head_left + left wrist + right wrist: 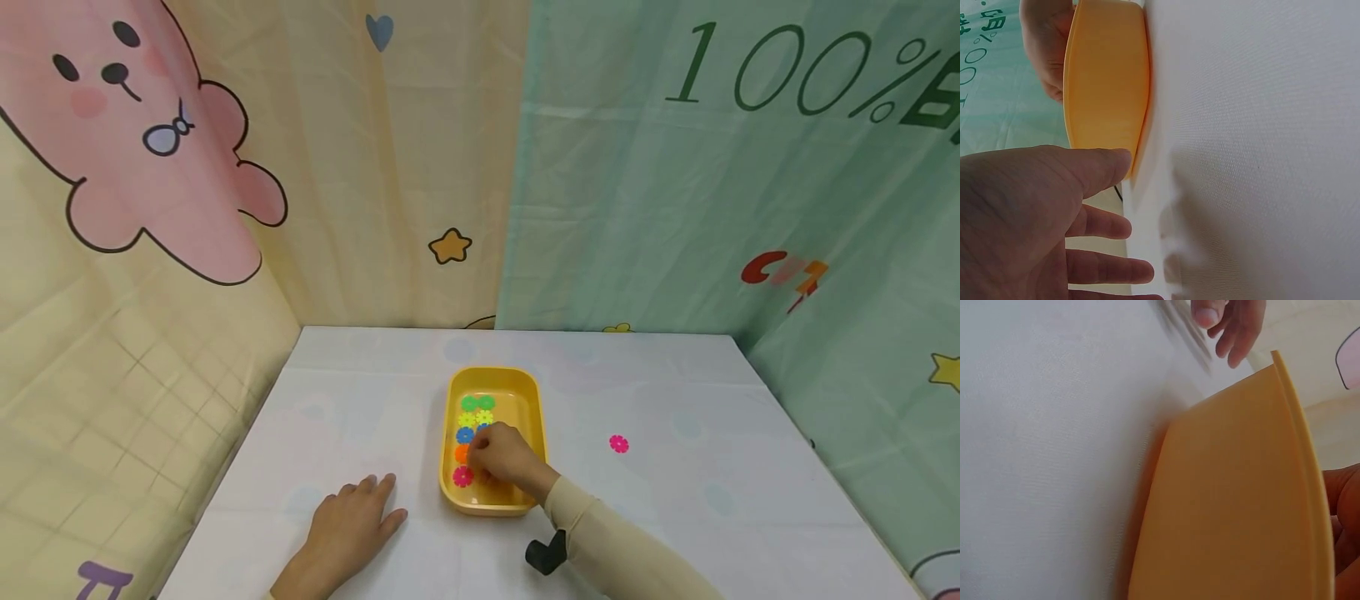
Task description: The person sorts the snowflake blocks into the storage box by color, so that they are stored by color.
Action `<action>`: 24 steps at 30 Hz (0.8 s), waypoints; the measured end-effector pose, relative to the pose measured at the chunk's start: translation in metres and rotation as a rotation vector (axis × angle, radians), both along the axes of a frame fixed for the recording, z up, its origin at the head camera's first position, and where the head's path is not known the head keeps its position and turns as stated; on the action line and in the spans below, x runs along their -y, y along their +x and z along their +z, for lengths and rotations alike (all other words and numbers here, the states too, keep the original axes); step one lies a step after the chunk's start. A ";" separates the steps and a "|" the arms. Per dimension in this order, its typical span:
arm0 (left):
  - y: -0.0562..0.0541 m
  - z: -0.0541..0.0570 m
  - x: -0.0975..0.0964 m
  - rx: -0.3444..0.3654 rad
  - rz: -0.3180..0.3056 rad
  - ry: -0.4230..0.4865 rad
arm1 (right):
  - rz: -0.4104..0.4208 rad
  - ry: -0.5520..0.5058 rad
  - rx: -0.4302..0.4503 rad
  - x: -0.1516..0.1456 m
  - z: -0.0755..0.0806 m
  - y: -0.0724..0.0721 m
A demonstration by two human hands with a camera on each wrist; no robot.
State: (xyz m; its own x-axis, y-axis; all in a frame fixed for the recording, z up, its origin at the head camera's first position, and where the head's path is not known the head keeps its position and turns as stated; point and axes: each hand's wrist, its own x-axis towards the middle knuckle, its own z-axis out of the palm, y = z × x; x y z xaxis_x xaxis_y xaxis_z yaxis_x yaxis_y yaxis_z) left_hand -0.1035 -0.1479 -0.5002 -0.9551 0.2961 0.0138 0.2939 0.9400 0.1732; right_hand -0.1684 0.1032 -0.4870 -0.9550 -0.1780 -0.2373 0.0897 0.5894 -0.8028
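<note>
A yellow tray (531,400) lies on the table, holding small flower-shaped pieces in rows along its left side. From far to near I see green pieces (469,403), yellow pieces (467,418), blue pieces (465,435), an orange piece (461,454) and a pink piece (462,477). My right hand (504,454) reaches into the tray with bent fingers, beside the orange piece. Its fingertips are hidden, so whether they pinch a piece does not show. Left of the tray, my left hand (347,525) is over the table with fingers spread, holding nothing.
Another pink flower piece (618,444) lies on the white table (675,517), to the right of the tray. A black object (546,553) is at the right sleeve's cuff. Printed curtains (390,167) stand behind the table and along its sides.
</note>
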 end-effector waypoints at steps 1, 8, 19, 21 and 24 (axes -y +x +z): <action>0.000 0.000 0.000 -0.002 -0.001 0.000 | 0.001 -0.008 -0.002 -0.001 0.002 -0.001; -0.001 0.002 -0.001 0.000 -0.006 0.005 | 0.002 -0.098 -0.024 -0.011 0.018 0.000; -0.001 0.003 -0.001 0.019 0.005 -0.004 | -0.158 -0.123 -0.077 -0.051 0.043 0.001; -0.001 0.003 -0.001 0.022 0.006 -0.005 | -0.195 -0.127 -0.091 -0.061 0.046 0.000; -0.001 0.003 -0.001 0.021 0.004 -0.008 | -0.249 -0.122 -0.116 -0.079 0.047 -0.001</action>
State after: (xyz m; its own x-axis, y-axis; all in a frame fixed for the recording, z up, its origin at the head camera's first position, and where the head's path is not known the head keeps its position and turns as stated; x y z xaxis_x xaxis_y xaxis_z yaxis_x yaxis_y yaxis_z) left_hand -0.1045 -0.1466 -0.4976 -0.9563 0.2924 -0.0085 0.2867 0.9425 0.1716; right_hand -0.1691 0.1824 -0.4399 -0.9924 0.0448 -0.1149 0.1226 0.4590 -0.8799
